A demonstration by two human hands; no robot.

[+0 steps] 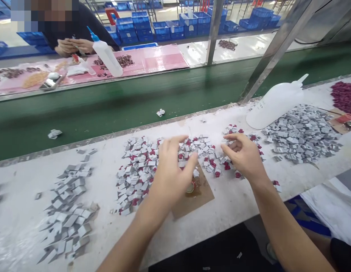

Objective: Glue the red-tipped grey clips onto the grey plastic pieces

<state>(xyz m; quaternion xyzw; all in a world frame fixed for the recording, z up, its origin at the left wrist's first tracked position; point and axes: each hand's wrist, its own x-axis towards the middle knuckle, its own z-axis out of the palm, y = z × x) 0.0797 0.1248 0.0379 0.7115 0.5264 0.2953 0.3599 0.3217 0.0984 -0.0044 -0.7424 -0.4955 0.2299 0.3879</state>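
Note:
My left hand (174,168) hovers over a brown square sheet (204,190) and the edge of a heap of small grey-and-red pieces (141,162). Its thumb and fingers are spread, with nothing visible between them. A round item with a reddish rim (190,187) lies on the sheet by a wet-looking brown patch, partly hidden by that hand. Over scattered grey-and-red pieces (211,163) is my right hand (243,155), its fingers curled but thumb and index tips apart. No held piece shows there.
Grey pieces lie in piles at left (69,215) and right (303,132). A white bottle (274,104) leans on the right pile. Beyond the green belt (130,102), a person's hands (75,46) work near another bottle (107,58). A metal post (274,49) rises ahead.

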